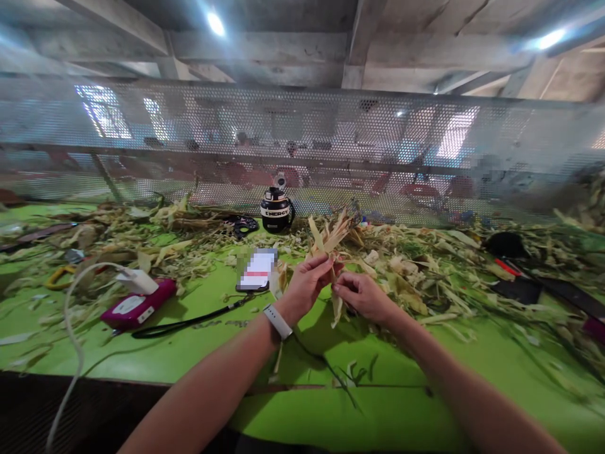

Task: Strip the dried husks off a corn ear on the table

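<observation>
My left hand [309, 284], with a pale watch band [278, 321] at its wrist, is closed around a bundle of dry corn husks [333, 236]. The husk strips fan upward and away from me above the fingers. Close on its right, my right hand [362, 295] pinches at the lower part of the same bundle, where a husk end [337, 310] hangs down. Its fingertips are partly hidden, so I cannot see exactly what lies between them. Below the hands a thin dark cord [326, 362] runs over the green tabletop [293, 403].
A phone [258, 268] with a black strap lies left of my hands. Further left, a magenta power strip [139, 306] holds a white charger [137, 282] and cable. A black bottle [275, 211] stands behind. Loose husks [425, 265] cover much of the table; a perforated metal screen [302, 126] rises behind.
</observation>
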`<state>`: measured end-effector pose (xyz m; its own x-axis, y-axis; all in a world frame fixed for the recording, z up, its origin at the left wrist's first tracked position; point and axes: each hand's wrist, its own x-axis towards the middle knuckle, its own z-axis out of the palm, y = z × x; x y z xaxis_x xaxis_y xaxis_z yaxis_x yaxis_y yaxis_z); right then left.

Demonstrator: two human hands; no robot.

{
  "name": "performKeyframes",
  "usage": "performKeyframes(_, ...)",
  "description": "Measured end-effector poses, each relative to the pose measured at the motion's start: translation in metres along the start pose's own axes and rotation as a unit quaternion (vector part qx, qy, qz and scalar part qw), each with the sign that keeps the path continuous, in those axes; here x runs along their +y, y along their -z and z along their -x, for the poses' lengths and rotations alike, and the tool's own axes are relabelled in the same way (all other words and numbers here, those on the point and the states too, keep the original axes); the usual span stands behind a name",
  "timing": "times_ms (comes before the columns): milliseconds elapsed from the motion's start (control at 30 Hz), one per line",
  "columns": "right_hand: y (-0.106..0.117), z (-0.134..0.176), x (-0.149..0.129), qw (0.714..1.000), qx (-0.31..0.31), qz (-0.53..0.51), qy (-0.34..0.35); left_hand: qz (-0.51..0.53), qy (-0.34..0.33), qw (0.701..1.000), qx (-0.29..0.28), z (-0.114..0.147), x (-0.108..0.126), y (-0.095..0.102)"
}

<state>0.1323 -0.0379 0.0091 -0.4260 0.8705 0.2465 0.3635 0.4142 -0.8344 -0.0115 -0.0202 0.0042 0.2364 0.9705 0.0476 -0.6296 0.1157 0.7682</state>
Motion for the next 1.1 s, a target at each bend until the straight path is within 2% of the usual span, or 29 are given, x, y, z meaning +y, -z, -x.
performKeyframes(167, -0.003, 0.001, 0.002, 0.999, 0.006, 0.033, -0.001, 0.005, 0.029, 0.999, -0.025, 0.001, 0.004, -0.001)
performKeyframes(300, -0.004, 0.002, -0.002, 1.0, -0.018, 0.021, -0.002, 0.007, 0.017, 1.0, 0.01, 0.001, 0.003, -0.002)
performKeyframes(433, -0.002, 0.003, -0.005, 0.996, -0.069, -0.03, -0.048, 0.049, 0.008, 0.998, 0.043, -0.002, 0.004, 0.0)
performKeyframes(500, -0.001, 0.004, -0.007, 0.994, -0.072, -0.045, -0.065, 0.059, -0.001, 0.997, 0.055, -0.005, 0.006, 0.002)
performKeyframes(700, 0.004, 0.006, -0.012, 0.988, -0.131, -0.036, -0.075, 0.054, -0.019, 0.992, 0.111, -0.009, 0.007, 0.003)
performKeyframes(767, 0.005, 0.007, -0.011, 0.989, -0.126, -0.027, -0.066, 0.056, -0.022, 0.993, 0.104, -0.008, 0.008, 0.002)
performKeyframes(833, 0.006, 0.006, -0.009, 0.994, -0.096, -0.009, -0.059, 0.058, -0.014, 0.995, 0.079, -0.007, 0.01, 0.002)
performKeyframes(933, 0.007, 0.004, -0.005, 0.997, -0.051, 0.011, -0.055, 0.034, 0.018, 0.999, 0.013, -0.004, 0.012, 0.004)
performKeyframes(1033, 0.007, 0.003, -0.004, 0.997, -0.049, 0.009, -0.058, -0.004, 0.031, 0.999, -0.038, -0.001, 0.01, 0.004)
performKeyframes(1100, 0.008, 0.003, -0.005, 0.996, -0.057, 0.011, -0.06, -0.005, 0.017, 0.999, -0.032, -0.001, 0.007, 0.004)
